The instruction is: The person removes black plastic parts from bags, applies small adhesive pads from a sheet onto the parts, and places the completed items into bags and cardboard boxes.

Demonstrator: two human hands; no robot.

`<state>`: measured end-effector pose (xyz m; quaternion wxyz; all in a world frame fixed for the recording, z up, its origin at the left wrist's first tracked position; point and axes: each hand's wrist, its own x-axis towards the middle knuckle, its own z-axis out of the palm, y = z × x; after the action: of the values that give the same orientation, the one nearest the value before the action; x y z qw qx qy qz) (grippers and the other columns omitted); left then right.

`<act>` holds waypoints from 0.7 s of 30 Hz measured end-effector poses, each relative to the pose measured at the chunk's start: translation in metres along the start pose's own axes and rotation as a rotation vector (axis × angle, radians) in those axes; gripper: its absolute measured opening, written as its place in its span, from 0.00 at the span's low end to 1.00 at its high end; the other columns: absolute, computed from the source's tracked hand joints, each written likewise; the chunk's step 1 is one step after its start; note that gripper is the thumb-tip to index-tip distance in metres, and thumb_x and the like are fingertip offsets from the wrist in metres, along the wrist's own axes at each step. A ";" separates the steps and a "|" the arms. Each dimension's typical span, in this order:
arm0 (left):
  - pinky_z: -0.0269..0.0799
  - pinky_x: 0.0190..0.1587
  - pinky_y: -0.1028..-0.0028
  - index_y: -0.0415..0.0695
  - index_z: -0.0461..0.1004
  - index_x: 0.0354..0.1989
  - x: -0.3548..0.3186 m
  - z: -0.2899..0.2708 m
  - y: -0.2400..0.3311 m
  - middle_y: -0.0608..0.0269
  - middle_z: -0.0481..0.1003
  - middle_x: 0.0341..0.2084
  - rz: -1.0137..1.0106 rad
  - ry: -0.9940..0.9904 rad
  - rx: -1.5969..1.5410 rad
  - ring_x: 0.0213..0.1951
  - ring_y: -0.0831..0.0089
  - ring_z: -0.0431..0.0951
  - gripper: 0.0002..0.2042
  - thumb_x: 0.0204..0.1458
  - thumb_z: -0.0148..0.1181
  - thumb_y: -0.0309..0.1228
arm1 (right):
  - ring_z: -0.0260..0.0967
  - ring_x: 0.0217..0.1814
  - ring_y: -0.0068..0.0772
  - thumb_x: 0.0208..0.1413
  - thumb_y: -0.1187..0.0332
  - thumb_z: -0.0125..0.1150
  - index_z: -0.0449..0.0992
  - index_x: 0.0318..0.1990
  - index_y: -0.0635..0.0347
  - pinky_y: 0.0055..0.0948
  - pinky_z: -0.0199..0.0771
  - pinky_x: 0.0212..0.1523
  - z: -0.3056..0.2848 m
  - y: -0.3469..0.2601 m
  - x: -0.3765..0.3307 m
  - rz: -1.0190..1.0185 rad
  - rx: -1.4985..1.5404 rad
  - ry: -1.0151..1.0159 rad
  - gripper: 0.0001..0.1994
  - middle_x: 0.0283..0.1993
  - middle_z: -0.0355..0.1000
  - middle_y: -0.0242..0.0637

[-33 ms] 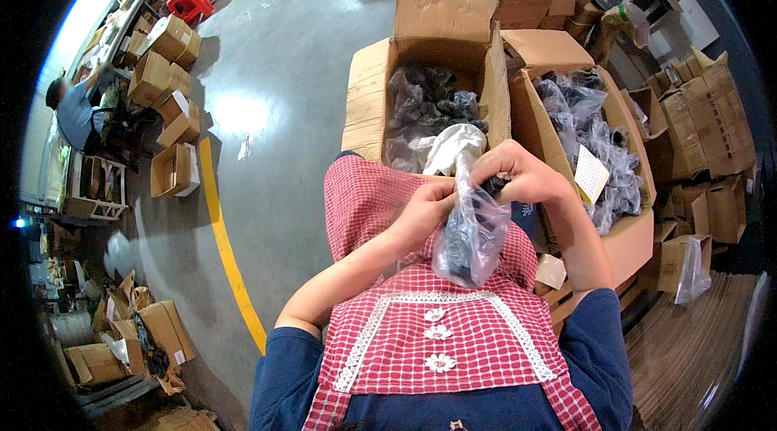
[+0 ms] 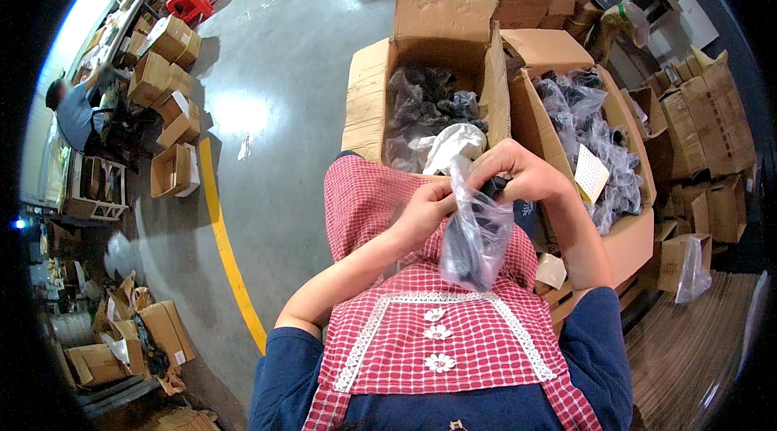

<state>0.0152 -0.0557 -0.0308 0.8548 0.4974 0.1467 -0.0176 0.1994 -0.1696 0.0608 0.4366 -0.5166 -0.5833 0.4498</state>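
I've L hand [image 2: 425,208] & R hand [image 2: 528,176] pinching the clear bag [image 2: 479,253] up top, ctr frame. It's prob. slick, floppy, light: I'd grip the gathered neck [image 2: 460,178], tho can't tell if the dark knob [image 2: 492,186] is bagged. Open carton [image 2: 368,99] beyond, upper ctr.

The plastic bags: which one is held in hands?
The clear bag with something dark inside, held by the left hand and right hand; the loose bags in the right carton lie unheld.

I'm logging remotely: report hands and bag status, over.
Left hand, right hand gripping clear plastic bag near its top. Dark contents inside, hanging before red-and-white checked apron. No obstruction visible.
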 end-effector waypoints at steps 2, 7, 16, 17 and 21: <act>0.74 0.46 0.77 0.36 0.76 0.50 0.001 -0.001 -0.006 0.66 0.78 0.40 0.036 0.011 0.079 0.40 0.79 0.77 0.13 0.64 0.56 0.31 | 0.78 0.38 0.32 0.24 0.74 0.64 0.82 0.37 0.70 0.28 0.75 0.44 -0.005 -0.001 0.006 0.013 -0.010 -0.083 0.23 0.35 0.81 0.43; 0.75 0.51 0.74 0.37 0.72 0.56 0.001 0.005 -0.005 0.62 0.76 0.49 0.112 0.068 0.049 0.48 0.77 0.75 0.18 0.56 0.62 0.23 | 0.77 0.36 0.31 0.35 0.70 0.69 0.83 0.39 0.67 0.29 0.75 0.42 0.014 -0.012 0.013 0.121 -0.131 -0.161 0.19 0.34 0.81 0.43; 0.67 0.63 0.55 0.34 0.62 0.66 -0.019 -0.009 0.017 0.49 0.71 0.58 -0.180 -0.049 -0.441 0.60 0.55 0.71 0.48 0.60 0.23 0.70 | 0.75 0.52 0.43 0.52 0.47 0.72 0.49 0.75 0.57 0.36 0.73 0.52 0.019 -0.009 -0.015 0.232 -0.137 -0.210 0.50 0.53 0.75 0.48; 0.65 0.65 0.55 0.34 0.61 0.67 -0.019 -0.009 0.016 0.49 0.70 0.60 -0.185 -0.066 -0.456 0.61 0.56 0.70 0.49 0.60 0.23 0.71 | 0.74 0.54 0.44 0.51 0.46 0.72 0.47 0.76 0.57 0.37 0.72 0.55 0.021 -0.007 -0.017 0.115 -0.176 -0.208 0.52 0.54 0.74 0.49; 0.65 0.63 0.60 0.33 0.58 0.69 -0.015 -0.003 0.015 0.52 0.68 0.60 -0.115 -0.077 -0.441 0.60 0.62 0.70 0.52 0.57 0.22 0.74 | 0.71 0.56 0.47 0.46 0.51 0.74 0.47 0.75 0.60 0.40 0.65 0.61 0.029 -0.024 -0.030 -0.002 -0.660 -0.184 0.54 0.51 0.75 0.45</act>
<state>0.0028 -0.0473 -0.0157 0.9454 0.2882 0.1423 -0.0530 0.1682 -0.2031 0.0768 0.1918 -0.5869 -0.7347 0.2809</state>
